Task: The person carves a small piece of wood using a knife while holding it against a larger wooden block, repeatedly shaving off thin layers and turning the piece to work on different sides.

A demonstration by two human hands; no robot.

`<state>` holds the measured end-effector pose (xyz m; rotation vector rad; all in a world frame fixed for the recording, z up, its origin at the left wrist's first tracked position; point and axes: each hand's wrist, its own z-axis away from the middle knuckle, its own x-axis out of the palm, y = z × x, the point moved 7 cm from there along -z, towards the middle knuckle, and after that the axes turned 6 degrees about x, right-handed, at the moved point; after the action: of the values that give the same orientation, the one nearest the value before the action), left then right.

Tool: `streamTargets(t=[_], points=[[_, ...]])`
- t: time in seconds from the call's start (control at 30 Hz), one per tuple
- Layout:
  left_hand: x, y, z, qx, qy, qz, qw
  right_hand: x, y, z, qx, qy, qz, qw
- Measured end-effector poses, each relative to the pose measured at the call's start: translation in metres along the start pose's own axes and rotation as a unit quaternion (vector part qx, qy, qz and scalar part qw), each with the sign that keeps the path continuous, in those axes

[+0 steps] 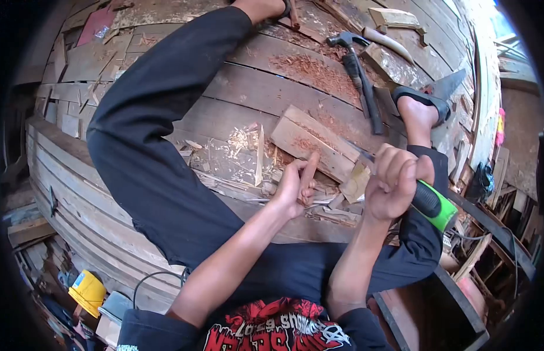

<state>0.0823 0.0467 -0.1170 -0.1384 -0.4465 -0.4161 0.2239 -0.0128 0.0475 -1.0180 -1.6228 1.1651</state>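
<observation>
My left hand point(292, 188) is closed around a small reddish-brown stick of wood point(310, 168), held over the floor between my legs. My right hand point(393, 182) grips a tool with a green and black handle point(437, 206). Its narrow metal shaft point(361, 150) points up and left from my fist; the tip's shape is too small to make out. Just beyond both hands lies a flat wooden block point(313, 140) with reddish dust on it. A paler wood offcut point(356, 182) is near my right hand.
A claw hammer point(359, 82) lies ahead to the right, and a handsaw blade point(448, 85) is by my right foot point(418, 112). Pale shavings point(244, 141) and reddish shavings point(318, 75) cover parts of the plank floor. Stacked boards point(96, 187) line the left side.
</observation>
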Motion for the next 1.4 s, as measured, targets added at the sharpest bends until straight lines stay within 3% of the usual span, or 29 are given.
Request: streamTargets(t=[0.03,0.1,0.13,0.23,0.3,0.33,0.37,0.4,0.47,0.53,0.57,0.63,0.77,0.8,0.9,1.0,1.03,1.07,1.13,1.2,1.23,1.33,1.4], points=[[0.001,-0.002,0.001,0.006,-0.015,0.002,1.0,0.0,0.007,0.005,-0.006,0.037,0.005,0.999],[0.005,0.001,-0.001,0.011,-0.038,-0.017,0.999,0.007,0.032,0.013,0.02,0.024,0.23,0.973],[0.008,0.001,0.003,0.001,-0.056,-0.019,0.998,0.017,0.034,0.011,0.041,-0.044,0.289,0.955],[0.009,0.005,0.001,0.032,-0.048,-0.03,0.998,0.002,0.021,0.004,0.002,0.059,0.085,0.995],[0.001,-0.003,0.0,0.011,-0.033,-0.008,0.999,0.003,0.006,0.002,0.02,0.009,-0.141,0.99],[-0.002,-0.005,0.0,0.001,-0.025,0.003,1.0,0.004,0.003,0.003,0.034,0.015,-0.169,0.985],[0.003,-0.002,0.0,-0.002,-0.04,0.013,0.999,0.011,0.02,0.011,0.038,-0.001,0.04,0.998],[0.009,0.002,0.0,-0.003,-0.058,0.02,0.998,0.019,0.036,0.019,0.028,-0.016,0.246,0.969],[0.016,0.008,0.007,-0.012,-0.059,0.019,0.998,0.014,0.042,0.013,0.065,0.009,0.217,0.974],[0.007,0.005,-0.002,-0.013,-0.052,0.022,0.998,0.004,0.018,-0.001,0.004,0.072,0.026,0.997],[0.003,0.006,-0.004,-0.012,-0.039,0.027,0.999,-0.001,0.004,-0.007,-0.005,0.035,-0.07,0.997],[0.0,0.0,-0.003,-0.019,-0.019,0.027,0.999,0.006,-0.006,-0.01,0.006,-0.013,-0.019,1.0],[0.009,0.002,-0.002,-0.032,-0.083,0.041,0.995,0.005,0.049,0.016,0.089,0.023,0.23,0.969],[0.012,0.007,-0.004,-0.023,-0.087,0.04,0.995,0.0,0.044,0.009,0.011,0.046,0.187,0.981],[0.001,0.0,-0.005,-0.018,-0.053,0.045,0.997,-0.003,0.004,-0.01,0.01,0.008,-0.097,0.995],[0.006,0.0,-0.003,-0.035,-0.063,0.061,0.996,-0.011,0.053,0.014,0.031,-0.02,0.114,0.993],[0.009,0.0,-0.005,-0.033,-0.091,0.051,0.994,-0.007,0.072,0.027,0.075,0.061,0.189,0.977],[0.01,0.0,-0.007,-0.03,-0.119,0.056,0.991,-0.005,0.068,0.019,0.087,0.03,0.193,0.977],[0.014,0.001,0.0,-0.047,-0.087,0.09,0.991,-0.016,0.046,0.005,0.038,0.12,0.127,0.984],[0.013,0.007,-0.001,-0.053,-0.085,0.123,0.987,-0.017,0.012,-0.009,0.024,0.062,-0.113,0.991],[0.008,0.001,0.0,-0.062,-0.081,0.139,0.985,-0.003,-0.008,-0.013,0.022,0.072,-0.149,0.986],[0.011,0.001,-0.003,-0.093,-0.109,0.179,0.973,-0.018,0.075,0.019,0.066,0.09,0.119,0.987],[0.018,0.005,-0.001,-0.084,-0.11,0.175,0.975,-0.009,0.057,0.004,0.047,0.08,0.093,0.991]])
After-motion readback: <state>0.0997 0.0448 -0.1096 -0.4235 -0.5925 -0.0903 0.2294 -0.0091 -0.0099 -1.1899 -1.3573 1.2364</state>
